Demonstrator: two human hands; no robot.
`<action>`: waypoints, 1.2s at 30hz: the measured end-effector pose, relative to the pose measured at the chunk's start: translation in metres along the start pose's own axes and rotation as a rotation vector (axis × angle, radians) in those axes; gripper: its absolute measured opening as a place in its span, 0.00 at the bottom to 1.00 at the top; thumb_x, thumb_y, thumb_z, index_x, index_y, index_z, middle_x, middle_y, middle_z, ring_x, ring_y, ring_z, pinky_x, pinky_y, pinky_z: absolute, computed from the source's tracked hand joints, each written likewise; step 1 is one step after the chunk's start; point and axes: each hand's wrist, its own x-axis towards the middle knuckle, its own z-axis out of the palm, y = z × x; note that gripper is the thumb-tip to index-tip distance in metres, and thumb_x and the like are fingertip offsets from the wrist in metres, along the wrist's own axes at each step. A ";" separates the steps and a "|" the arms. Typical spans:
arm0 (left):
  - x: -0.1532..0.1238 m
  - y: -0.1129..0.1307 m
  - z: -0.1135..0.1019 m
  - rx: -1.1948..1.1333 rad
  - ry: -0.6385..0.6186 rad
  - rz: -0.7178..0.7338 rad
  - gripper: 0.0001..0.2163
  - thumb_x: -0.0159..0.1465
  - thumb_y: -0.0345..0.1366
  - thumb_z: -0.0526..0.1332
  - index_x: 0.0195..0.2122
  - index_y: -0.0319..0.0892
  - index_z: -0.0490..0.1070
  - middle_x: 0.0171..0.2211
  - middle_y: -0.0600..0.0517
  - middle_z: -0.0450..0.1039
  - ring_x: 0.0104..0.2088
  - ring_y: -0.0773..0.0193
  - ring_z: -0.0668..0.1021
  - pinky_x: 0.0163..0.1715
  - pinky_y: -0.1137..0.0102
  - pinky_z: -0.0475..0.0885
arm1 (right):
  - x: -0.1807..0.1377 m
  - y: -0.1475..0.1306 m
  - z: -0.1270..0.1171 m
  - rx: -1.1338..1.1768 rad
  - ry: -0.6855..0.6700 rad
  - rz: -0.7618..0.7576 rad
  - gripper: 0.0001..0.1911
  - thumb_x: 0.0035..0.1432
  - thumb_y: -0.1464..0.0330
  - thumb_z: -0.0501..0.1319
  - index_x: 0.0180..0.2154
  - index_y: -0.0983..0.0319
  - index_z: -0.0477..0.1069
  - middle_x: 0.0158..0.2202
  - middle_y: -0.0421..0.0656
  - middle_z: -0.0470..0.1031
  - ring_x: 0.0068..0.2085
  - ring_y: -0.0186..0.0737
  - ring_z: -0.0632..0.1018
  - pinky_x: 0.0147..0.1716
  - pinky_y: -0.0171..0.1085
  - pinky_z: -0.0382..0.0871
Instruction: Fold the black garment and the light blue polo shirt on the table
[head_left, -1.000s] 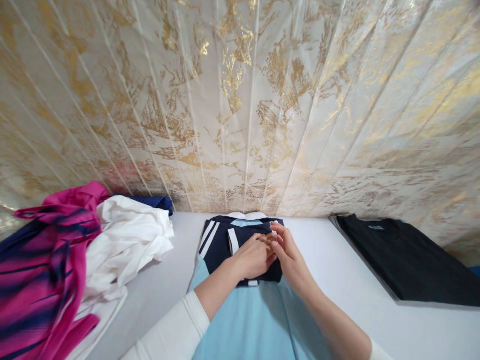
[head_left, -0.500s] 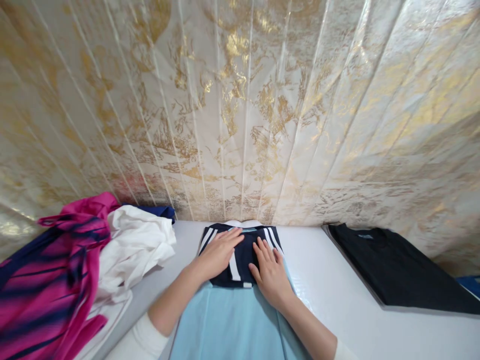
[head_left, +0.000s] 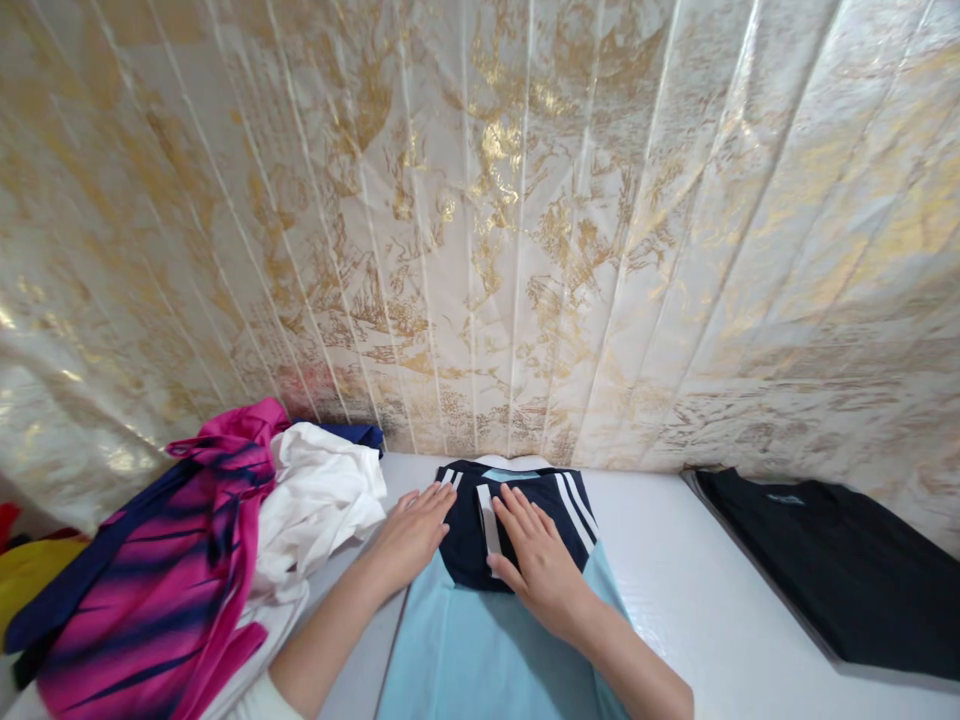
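A light blue shirt (head_left: 487, 650) with a navy upper part and paired white shoulder stripes lies flat in front of me, its collar end toward the wall. My left hand (head_left: 414, 528) rests with fingers stretched over the left shoulder stripes and the shirt's left edge. Flat on the navy part is my right hand (head_left: 536, 555), fingers spread, beside a white strip (head_left: 489, 525) down the shirt's middle. The right palm and thumb hide part of the navy cloth and the strip's lower end.
To the left, a heap holds a pink and navy garment (head_left: 161, 590), a crumpled white cloth (head_left: 319, 495) and a yellow cloth (head_left: 37, 575). A folded black T-shirt (head_left: 832, 560) lies on the white table (head_left: 675, 580) at right. Gold-patterned sheeting (head_left: 480, 250) rises behind.
My left hand has gone from the middle of the navy part out to the left shoulder edge. My right hand has shifted toward the white strip. The view has turned left.
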 end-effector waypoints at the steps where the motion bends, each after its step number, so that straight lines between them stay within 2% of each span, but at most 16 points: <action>1: 0.004 -0.001 0.001 0.013 -0.003 -0.009 0.23 0.68 0.34 0.47 0.65 0.45 0.53 0.65 0.48 0.52 0.66 0.60 0.54 0.61 0.58 0.53 | 0.001 -0.004 0.003 -0.005 -0.019 -0.005 0.32 0.65 0.54 0.47 0.65 0.62 0.51 0.68 0.45 0.43 0.68 0.45 0.46 0.64 0.50 0.46; 5: 0.017 -0.007 0.010 0.055 0.059 -0.030 0.23 0.70 0.39 0.44 0.66 0.45 0.50 0.67 0.49 0.47 0.66 0.59 0.53 0.61 0.58 0.54 | 0.002 -0.008 0.011 -0.017 -0.058 0.009 0.33 0.64 0.49 0.45 0.65 0.57 0.52 0.68 0.43 0.44 0.68 0.46 0.45 0.64 0.51 0.43; 10: 0.022 -0.011 0.009 0.094 0.117 0.002 0.21 0.70 0.38 0.45 0.64 0.44 0.55 0.65 0.47 0.52 0.65 0.59 0.55 0.61 0.58 0.55 | 0.001 -0.006 0.009 -0.026 -0.067 0.019 0.35 0.63 0.46 0.42 0.65 0.57 0.51 0.69 0.42 0.42 0.68 0.45 0.44 0.64 0.52 0.41; 13: 0.011 0.002 0.005 0.105 0.162 0.040 0.22 0.69 0.36 0.45 0.64 0.40 0.55 0.65 0.46 0.52 0.65 0.59 0.55 0.61 0.60 0.55 | 0.001 -0.007 0.008 -0.025 -0.074 0.024 0.37 0.61 0.44 0.43 0.65 0.57 0.51 0.69 0.43 0.42 0.68 0.45 0.44 0.64 0.52 0.41; 16: -0.009 0.023 0.011 0.104 0.222 0.100 0.22 0.70 0.35 0.45 0.64 0.40 0.54 0.66 0.46 0.52 0.65 0.61 0.56 0.60 0.63 0.57 | 0.000 -0.008 0.008 -0.028 -0.075 0.021 0.37 0.62 0.45 0.43 0.65 0.57 0.50 0.69 0.44 0.42 0.68 0.46 0.44 0.64 0.52 0.40; 19: -0.026 0.037 0.020 0.085 0.206 0.091 0.23 0.70 0.42 0.45 0.64 0.39 0.53 0.65 0.45 0.53 0.65 0.58 0.57 0.61 0.60 0.56 | 0.000 -0.009 0.008 -0.039 -0.073 0.022 0.34 0.64 0.48 0.42 0.65 0.57 0.50 0.69 0.42 0.42 0.68 0.45 0.44 0.64 0.52 0.41; 22: -0.030 0.036 0.021 0.012 0.140 0.070 0.27 0.70 0.48 0.46 0.65 0.40 0.51 0.65 0.44 0.52 0.65 0.56 0.56 0.62 0.57 0.53 | 0.000 -0.009 0.008 -0.047 -0.065 0.018 0.32 0.65 0.50 0.42 0.65 0.57 0.51 0.69 0.42 0.43 0.68 0.46 0.45 0.64 0.52 0.43; 25: -0.030 0.032 0.008 -0.113 0.108 0.046 0.23 0.71 0.44 0.43 0.65 0.43 0.52 0.65 0.46 0.53 0.65 0.59 0.57 0.61 0.59 0.57 | 0.000 -0.009 0.007 -0.033 -0.056 0.017 0.32 0.65 0.50 0.42 0.65 0.57 0.51 0.68 0.42 0.43 0.68 0.46 0.45 0.64 0.52 0.43; 27: -0.035 0.036 -0.004 -0.168 0.167 -0.009 0.19 0.71 0.39 0.43 0.60 0.44 0.59 0.63 0.47 0.57 0.63 0.60 0.60 0.58 0.60 0.60 | 0.000 -0.009 0.006 -0.021 -0.060 0.016 0.32 0.65 0.49 0.41 0.65 0.57 0.51 0.68 0.42 0.44 0.68 0.46 0.45 0.64 0.52 0.43; 29: -0.044 0.046 -0.014 -0.160 0.218 -0.093 0.12 0.68 0.35 0.48 0.48 0.44 0.67 0.57 0.46 0.64 0.57 0.57 0.67 0.54 0.59 0.65 | 0.000 -0.008 0.006 -0.015 -0.066 0.015 0.33 0.65 0.49 0.41 0.65 0.57 0.51 0.68 0.42 0.43 0.68 0.46 0.45 0.64 0.53 0.43; 32: -0.057 0.066 -0.021 -0.054 0.184 -0.181 0.03 0.60 0.32 0.56 0.33 0.43 0.69 0.45 0.46 0.69 0.46 0.53 0.72 0.45 0.59 0.68 | 0.001 -0.008 0.006 -0.011 -0.064 0.015 0.33 0.65 0.49 0.41 0.65 0.57 0.51 0.69 0.43 0.43 0.68 0.46 0.44 0.64 0.52 0.42; 36: -0.059 0.077 -0.019 0.082 0.135 -0.198 0.03 0.59 0.30 0.57 0.31 0.41 0.70 0.41 0.45 0.69 0.44 0.50 0.70 0.44 0.57 0.66 | 0.001 -0.007 0.008 -0.003 -0.060 0.018 0.33 0.65 0.48 0.42 0.65 0.57 0.52 0.69 0.42 0.44 0.68 0.46 0.45 0.64 0.52 0.42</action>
